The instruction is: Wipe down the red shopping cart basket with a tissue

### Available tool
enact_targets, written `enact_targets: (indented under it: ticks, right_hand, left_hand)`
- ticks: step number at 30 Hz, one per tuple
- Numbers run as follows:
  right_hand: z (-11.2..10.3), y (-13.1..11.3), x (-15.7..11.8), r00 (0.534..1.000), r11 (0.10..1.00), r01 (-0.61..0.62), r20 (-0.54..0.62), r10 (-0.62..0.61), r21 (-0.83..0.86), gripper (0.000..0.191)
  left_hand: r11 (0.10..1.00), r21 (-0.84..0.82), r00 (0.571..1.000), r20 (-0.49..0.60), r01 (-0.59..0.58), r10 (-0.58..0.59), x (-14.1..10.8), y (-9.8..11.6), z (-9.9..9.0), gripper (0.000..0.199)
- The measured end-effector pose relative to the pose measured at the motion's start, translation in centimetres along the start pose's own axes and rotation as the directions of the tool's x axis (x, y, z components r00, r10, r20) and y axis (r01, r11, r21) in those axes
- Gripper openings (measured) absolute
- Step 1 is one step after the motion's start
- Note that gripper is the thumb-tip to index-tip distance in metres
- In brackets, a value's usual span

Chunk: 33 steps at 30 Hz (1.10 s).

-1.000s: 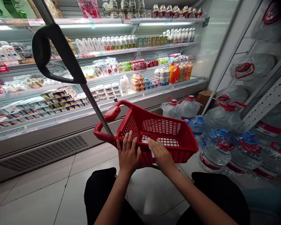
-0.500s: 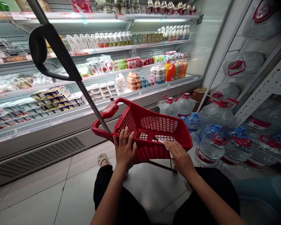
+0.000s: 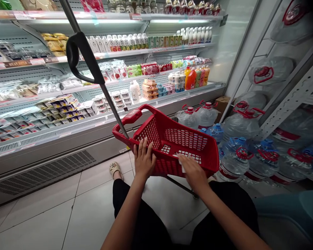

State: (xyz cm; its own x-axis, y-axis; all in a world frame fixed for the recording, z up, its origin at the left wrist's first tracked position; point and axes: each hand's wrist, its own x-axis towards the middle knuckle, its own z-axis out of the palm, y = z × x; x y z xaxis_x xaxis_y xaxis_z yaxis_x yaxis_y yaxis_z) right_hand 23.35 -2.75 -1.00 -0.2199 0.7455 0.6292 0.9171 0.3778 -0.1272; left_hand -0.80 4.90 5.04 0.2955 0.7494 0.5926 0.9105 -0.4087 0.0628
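Note:
A red plastic shopping cart (image 3: 169, 163) with a lattice basket stands right in front of my knees. My left hand (image 3: 144, 159) lies on the near side of the basket by the rear corner, its fingers stretched out and spread over the rim. Farther right along the same rim, my right hand (image 3: 194, 172) presses a white cloth (image 3: 183, 168), or perhaps a tissue, against the side; most of it is hidden under the fingers. From the cart's rear corner a metal pole with a black loop handle (image 3: 87, 57) rises at a slant to the upper left.
Behind the cart runs a lit refrigerated display (image 3: 106, 52) with bottles, cartons and tubs. Large water bottles (image 3: 234, 163) with red handles crowd the floor at the right, beside a perforated metal shelf post (image 3: 289, 93). A blue-grey plastic object (image 3: 292, 211) sits at lower right.
The cart and its pole have shifted to the right, and my left hand has moved with them. My right hand has slid the white cloth leftward along the rim.

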Motion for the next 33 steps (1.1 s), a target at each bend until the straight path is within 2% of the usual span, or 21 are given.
enact_targets:
  ticks: [4,7,10,13,17,19,22,25,28,30,33]
  right_hand:
    - [2.6,-4.3,5.3,0.996,0.996,0.084,0.015,-0.085,0.041,0.082]
    - [3.0,-5.3,6.6,0.994,0.993,0.111,0.014,-0.112,0.049,0.078]
    - [2.0,-4.7,5.1,0.993,0.991,0.116,0.014,-0.117,0.061,0.080]
    - [0.2,-4.0,1.9,0.993,0.992,0.109,0.030,-0.111,0.058,0.086]
    - [-1.5,-4.3,-1.6,0.994,0.994,0.104,0.037,-0.105,0.038,0.088]
    - [-1.5,-5.1,-2.0,0.993,0.993,0.104,0.044,-0.106,0.047,0.087]
    - [-0.7,-6.7,-0.9,0.993,0.993,0.097,0.058,-0.101,0.071,0.084]
    - [0.1,-8.0,0.6,0.994,0.994,0.083,0.069,-0.089,0.077,0.077]
    - [-0.3,-8.5,0.8,0.991,0.992,0.106,0.080,-0.111,0.072,0.072]
    - [-1.3,-8.6,-0.2,0.987,0.989,0.131,0.081,-0.137,0.070,0.073]
    - [-3.3,-8.5,-3.4,0.984,0.986,0.159,0.068,-0.162,0.050,0.076]
  left_hand:
    - [1.000,0.007,1.000,0.024,-0.018,0.018,0.3,-0.4,0.5,0.056]
    - [1.000,0.019,0.999,0.031,-0.008,0.008,0.7,-1.1,0.6,0.056]
    - [0.999,0.023,0.999,0.035,0.025,-0.026,1.3,-1.8,0.7,0.056]
    - [0.996,0.026,0.995,0.051,0.087,-0.088,1.9,-1.8,0.8,0.057]
    - [0.989,0.011,0.988,0.041,0.150,-0.150,1.5,0.3,1.4,0.069]
    - [0.992,-0.020,0.991,0.046,0.126,-0.125,0.7,1.8,1.9,0.068]
    - [0.995,-0.048,0.994,0.065,0.092,-0.089,-0.7,3.2,2.3,0.059]
    - [0.997,-0.049,0.995,0.085,0.061,-0.057,-1.3,2.7,2.2,0.057]
    - [0.999,-0.039,0.992,0.122,0.035,-0.030,-0.7,1.2,1.9,0.058]
    - [0.999,-0.031,0.990,0.140,0.035,-0.031,0.0,0.5,1.8,0.057]
    - [0.997,-0.027,0.986,0.155,0.067,-0.062,0.7,0.3,1.8,0.056]
